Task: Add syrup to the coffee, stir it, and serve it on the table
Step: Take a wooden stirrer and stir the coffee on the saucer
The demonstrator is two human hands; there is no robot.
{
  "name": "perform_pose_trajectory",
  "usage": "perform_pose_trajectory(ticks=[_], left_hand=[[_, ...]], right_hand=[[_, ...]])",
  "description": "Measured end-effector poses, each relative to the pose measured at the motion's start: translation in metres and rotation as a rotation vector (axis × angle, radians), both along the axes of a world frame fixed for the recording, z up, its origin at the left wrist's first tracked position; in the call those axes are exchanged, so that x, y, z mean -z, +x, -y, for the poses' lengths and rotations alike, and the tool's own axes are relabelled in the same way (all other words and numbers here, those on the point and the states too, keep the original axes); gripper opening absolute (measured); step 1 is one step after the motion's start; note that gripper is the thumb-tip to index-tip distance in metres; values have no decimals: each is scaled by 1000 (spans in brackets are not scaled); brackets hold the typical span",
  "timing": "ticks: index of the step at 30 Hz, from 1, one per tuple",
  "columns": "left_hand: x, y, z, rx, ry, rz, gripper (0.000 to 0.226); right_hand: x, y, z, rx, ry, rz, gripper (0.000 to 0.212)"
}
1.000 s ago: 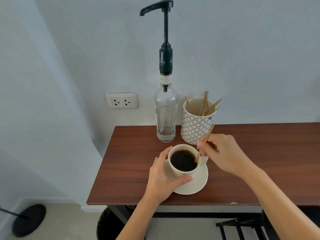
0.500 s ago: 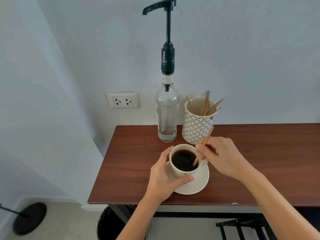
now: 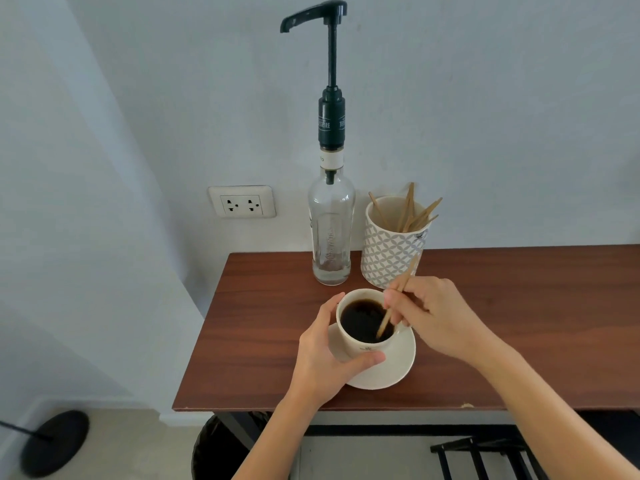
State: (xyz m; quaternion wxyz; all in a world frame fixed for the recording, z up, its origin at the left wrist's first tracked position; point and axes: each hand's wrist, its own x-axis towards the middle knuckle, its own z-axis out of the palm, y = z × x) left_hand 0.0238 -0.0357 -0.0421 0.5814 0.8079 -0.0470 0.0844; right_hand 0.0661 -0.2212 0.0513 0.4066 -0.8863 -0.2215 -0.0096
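Observation:
A cream coffee cup full of black coffee stands on a cream saucer near the front of the wooden table. My left hand wraps around the cup's left side, thumb across its front. My right hand pinches a thin wooden stir stick, whose lower end dips into the coffee at the cup's right side. Behind the cup stands a clear glass syrup bottle with a tall black pump, its spout pointing left.
A patterned white holder with several more wooden sticks stands right of the bottle, against the wall. A wall socket is left of the bottle. Below the table's front edge are a black bin and a dark rack.
The stick's lower end has shifted inside the cup, from the right rim toward the near right of the coffee. My left hand keeps its hold on the cup.

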Motion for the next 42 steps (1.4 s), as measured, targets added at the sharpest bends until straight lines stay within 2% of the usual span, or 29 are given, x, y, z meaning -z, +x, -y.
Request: perform_pose_trajectory(ticks=[2, 4, 8, 11, 15, 18, 22, 25, 29, 31, 35, 38, 42], left_hand=[[0, 0, 0, 3, 0, 9, 89], [0, 0, 0, 2, 4, 16, 89], [-1, -1, 0, 3, 7, 7, 90], [-1, -1, 0, 5, -5, -1, 89], [0, 0, 0, 7, -7, 5, 90], [0, 0, 0, 7, 0, 10, 90], [-1, -1, 0, 0, 9, 5, 90], [-3, -1, 1, -1, 0, -1, 88], [-1, -1, 0, 4, -4, 12, 89], [-1, -1, 0, 3, -2, 13, 90], [-1, 0, 0, 4, 3, 11, 89], [-1, 0, 0, 1, 4, 5, 90], [0, 0, -1, 0, -4, 6, 89]], right_hand=[[4, -4, -13, -30, 72, -29, 19], [8, 0, -21, -12, 91, 47, 18], [6, 14, -7, 56, -27, 208, 23], [2, 9, 5, 55, -46, 126, 25], [6, -4, -15, -23, 86, -50, 19], [10, 4, -23, 34, 124, 64, 18], [8, 15, -4, 130, 17, 185, 22], [9, 7, 5, 121, -31, 110, 26], [11, -4, -12, 39, 89, -37, 21], [11, 0, -19, 36, 97, 38, 19], [9, 13, -7, 82, -32, 217, 19], [4, 11, 5, 94, -78, 158, 23], [3, -3, -12, -38, 11, 13, 21]])
